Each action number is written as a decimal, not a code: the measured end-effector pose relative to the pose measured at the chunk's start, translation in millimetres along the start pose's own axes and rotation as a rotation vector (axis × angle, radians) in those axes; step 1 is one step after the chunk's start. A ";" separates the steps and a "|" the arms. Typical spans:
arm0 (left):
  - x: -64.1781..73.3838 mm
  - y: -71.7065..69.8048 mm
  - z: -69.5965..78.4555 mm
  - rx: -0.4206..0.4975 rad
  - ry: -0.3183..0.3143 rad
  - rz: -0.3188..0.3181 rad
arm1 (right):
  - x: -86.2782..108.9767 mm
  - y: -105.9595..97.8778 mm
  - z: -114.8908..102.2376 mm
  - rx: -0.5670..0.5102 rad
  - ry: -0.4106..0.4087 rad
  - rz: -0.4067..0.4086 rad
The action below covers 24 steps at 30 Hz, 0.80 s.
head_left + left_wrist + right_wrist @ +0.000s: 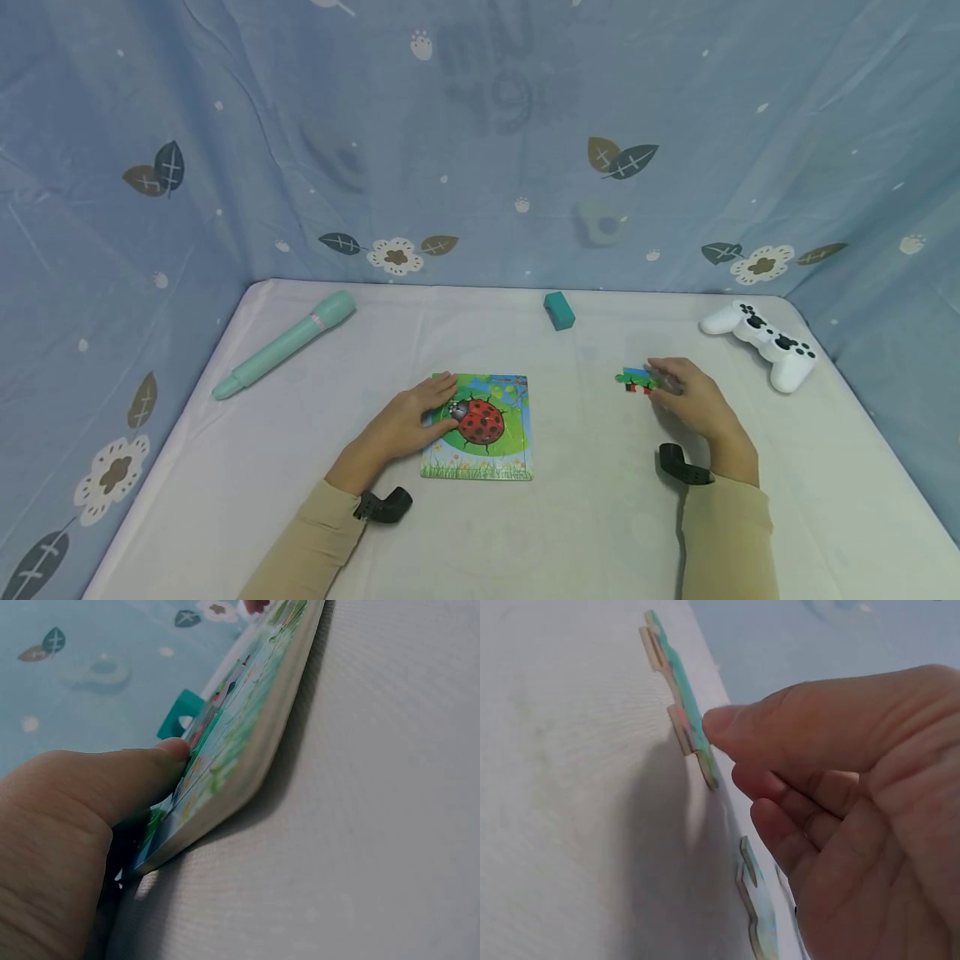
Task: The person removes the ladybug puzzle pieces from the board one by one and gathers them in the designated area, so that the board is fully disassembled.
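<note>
A square ladybug puzzle board (493,467) lies flat on the table. My left hand (405,425) rests over its left edge, with fingertips at the far left corner and thumb on the picture. The left wrist view shows that thumb (142,769) pressing the top face; the other fingers are hidden there. To the right of the board, my right hand (697,400) pinches a small blue, green and red puzzle piece (633,379) between thumb and finger. In the right wrist view the thumb tip meets this piece (679,697); a second, pale blue piece (761,915) shows below the fingers.
A teal notched block (558,311) lies near the table's back edge. At the back left is a long mint-green cylinder (285,346) with one wider end. A white game controller (761,342) sits at the back right. Patterned blue cloth (480,167) surrounds the white table.
</note>
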State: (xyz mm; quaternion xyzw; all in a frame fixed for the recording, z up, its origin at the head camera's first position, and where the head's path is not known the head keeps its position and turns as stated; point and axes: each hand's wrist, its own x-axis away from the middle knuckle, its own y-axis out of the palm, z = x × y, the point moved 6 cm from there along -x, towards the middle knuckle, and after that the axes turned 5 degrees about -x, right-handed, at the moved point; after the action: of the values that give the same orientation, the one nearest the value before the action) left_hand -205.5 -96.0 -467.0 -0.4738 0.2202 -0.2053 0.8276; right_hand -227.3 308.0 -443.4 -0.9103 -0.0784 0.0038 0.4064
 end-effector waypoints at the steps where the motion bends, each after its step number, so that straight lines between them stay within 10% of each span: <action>1: 0.3 0.0 -0.5 0.000 -0.002 0.000 | 0.2 -0.2 -0.5 -0.009 0.013 -0.005; 6: 2.0 -0.6 -1.9 0.002 -0.003 0.005 | -1.3 3.2 -7.2 -0.058 0.027 -0.012; 24: 1.6 -3.0 -8.0 -0.002 -0.049 0.034 | -15.1 69.1 -107.7 -0.231 -0.361 -0.059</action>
State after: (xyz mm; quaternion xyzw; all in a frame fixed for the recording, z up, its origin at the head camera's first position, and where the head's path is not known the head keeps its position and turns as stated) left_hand -209.0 -103.8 -468.3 -0.4757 0.2079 -0.1795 0.8356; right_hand -224.9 180.8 -423.3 -0.9327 -0.1762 0.1460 0.2788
